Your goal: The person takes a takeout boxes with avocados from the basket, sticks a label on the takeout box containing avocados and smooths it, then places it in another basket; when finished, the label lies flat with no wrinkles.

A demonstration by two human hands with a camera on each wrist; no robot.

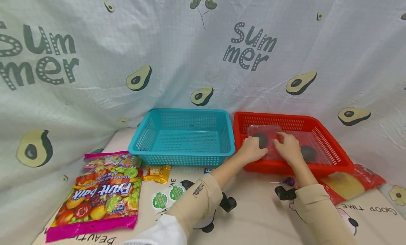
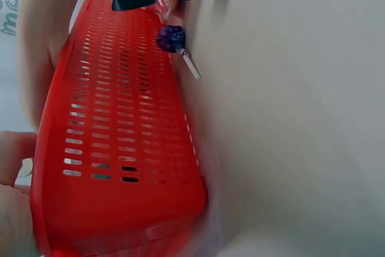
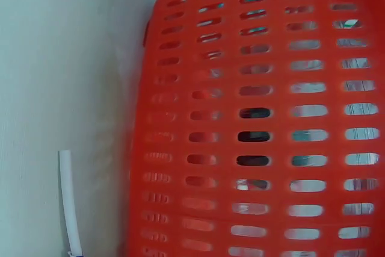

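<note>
Both hands reach over the front rim of the red basket (image 1: 276,117). Between them is a clear plastic box (image 1: 272,129) with a dark round patch (image 1: 262,140) in it. My left hand (image 1: 253,150) grips the box's left side, and my right hand (image 1: 287,146) holds its right side with the thumb and fingers spread along the edge. To the right in the same basket lies a second clear box with a dark round patch (image 1: 308,153). In the left wrist view the left hand (image 2: 13,209) shows beside the basket rim; the basket wall (image 3: 258,148) hides the right hand in the right wrist view.
A blue basket (image 1: 187,160) stands left of the red one. Candy bags (image 1: 101,199) lie at the left, with a small orange packet (image 1: 157,174) nearby. In front of the red basket are a lollipop (image 1: 289,181) and, farther right, a red-and-yellow bag (image 1: 349,185).
</note>
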